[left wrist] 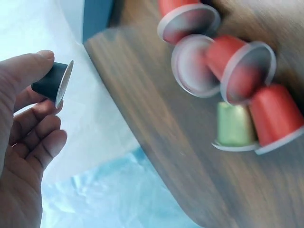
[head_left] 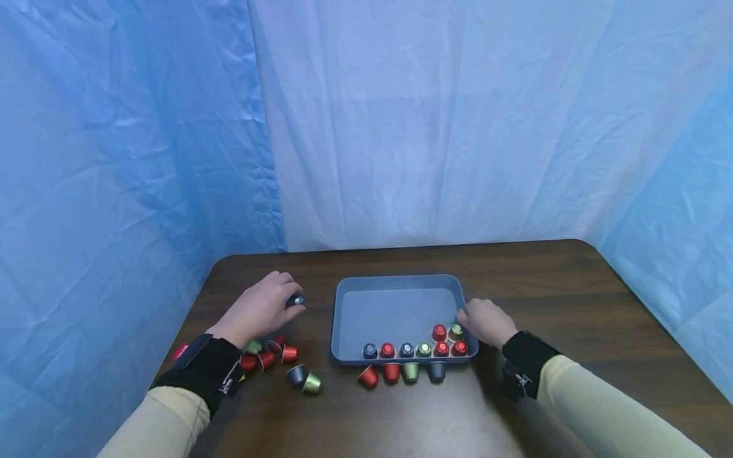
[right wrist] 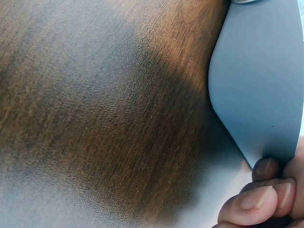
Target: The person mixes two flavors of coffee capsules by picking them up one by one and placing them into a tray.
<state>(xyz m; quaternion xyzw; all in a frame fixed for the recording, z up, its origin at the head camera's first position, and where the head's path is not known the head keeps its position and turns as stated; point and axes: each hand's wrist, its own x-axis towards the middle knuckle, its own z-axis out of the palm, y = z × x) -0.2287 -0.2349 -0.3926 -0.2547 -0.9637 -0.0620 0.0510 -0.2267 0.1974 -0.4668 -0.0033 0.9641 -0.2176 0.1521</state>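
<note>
My left hand (head_left: 260,308) is raised over the left part of the table and pinches a dark blue coffee capsule (left wrist: 50,81) between thumb and fingers. Its pale rim faces away from the palm in the left wrist view. At the right side of the grey tray (head_left: 395,312), my right hand (head_left: 487,320) grips the tray's edge with curled fingers (right wrist: 256,199). Along the tray's front wall stand several capsules in a row, dark, red and green, among them a green capsule (head_left: 424,349). A second row begins at the right with a red capsule (head_left: 439,333) and a gold-green capsule (head_left: 455,331).
Below my left wrist lie loose red capsules (head_left: 289,353), partly hidden by the wrist, and a green capsule (left wrist: 235,124). Nearer me are a dark capsule (head_left: 296,375) and a green one. Several more, including a red capsule (head_left: 369,377), lie before the tray's front wall.
</note>
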